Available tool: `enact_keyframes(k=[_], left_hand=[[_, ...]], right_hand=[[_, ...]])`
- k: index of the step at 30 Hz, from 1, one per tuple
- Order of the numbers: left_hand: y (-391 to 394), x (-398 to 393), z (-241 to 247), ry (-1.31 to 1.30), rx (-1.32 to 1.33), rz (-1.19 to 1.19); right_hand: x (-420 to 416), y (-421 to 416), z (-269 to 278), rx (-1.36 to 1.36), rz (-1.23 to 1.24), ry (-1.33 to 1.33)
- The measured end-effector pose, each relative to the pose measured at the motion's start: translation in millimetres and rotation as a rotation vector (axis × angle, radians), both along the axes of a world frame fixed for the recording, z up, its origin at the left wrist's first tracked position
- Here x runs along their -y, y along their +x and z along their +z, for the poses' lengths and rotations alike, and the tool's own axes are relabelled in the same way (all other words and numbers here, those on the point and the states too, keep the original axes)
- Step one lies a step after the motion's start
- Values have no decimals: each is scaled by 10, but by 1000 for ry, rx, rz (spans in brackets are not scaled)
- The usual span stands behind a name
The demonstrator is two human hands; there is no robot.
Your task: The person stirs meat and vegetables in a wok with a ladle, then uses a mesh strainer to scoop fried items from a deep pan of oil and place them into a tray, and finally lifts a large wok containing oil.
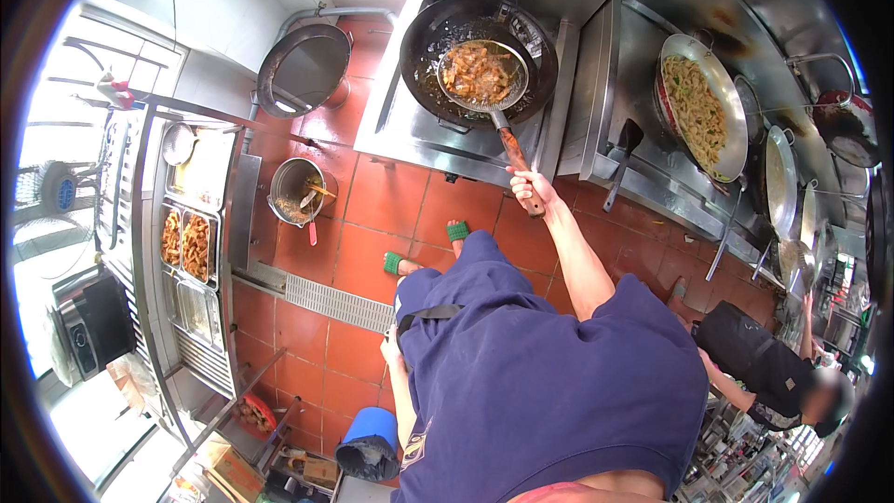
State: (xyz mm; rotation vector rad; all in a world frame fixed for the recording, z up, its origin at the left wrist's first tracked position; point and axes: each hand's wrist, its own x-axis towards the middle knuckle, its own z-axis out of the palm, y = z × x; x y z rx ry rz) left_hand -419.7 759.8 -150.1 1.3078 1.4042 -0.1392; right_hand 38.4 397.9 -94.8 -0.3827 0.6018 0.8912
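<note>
My right hand (531, 190) grips the wooden handle of a round wire-mesh skimmer (501, 120). Brown fried pieces of food (478, 73) fill its bowl, which is in a black wok (422, 49) of dark, shiny oil on the stove. Down at my left side, my left hand (391, 346) is by the hip of my dark blue clothing; what its fingers do is not clear.
Right of the stove stand a pan of noodle-like food (698, 108) and a black spatula (625, 147). A metal pot (297, 188) sits on the tiled floor, left of my feet. Fried pieces fill trays (195, 244) on the left rack. A co-worker (747, 349) stands at right.
</note>
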Motion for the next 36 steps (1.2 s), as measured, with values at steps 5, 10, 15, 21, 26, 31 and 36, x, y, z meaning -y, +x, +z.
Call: enact_keyframes(k=[5, 10, 15, 21, 26, 31, 36], left_hand=[[-89, -15, -53, 9, -22, 22], [27, 58, 104, 26, -41, 7], [-55, 48, 169, 15, 6, 24], [-94, 83, 185, 31, -10, 15], [-138, 111, 152, 35, -18, 58], [125, 19, 189, -38, 4, 24], [135, -13, 298, -6, 32, 11]], right_hand=[[-135, 217, -73, -27, 3, 37], [-299, 599, -179, -28, -9, 88], [-525, 736, -131, 25, -43, 158], [-461, 216, 117, 149, -46, 77], [-511, -560, 190, 223, -45, 50], [-447, -119, 192, 147, -52, 74], [-292, -450, 514, 294, -15, -66]])
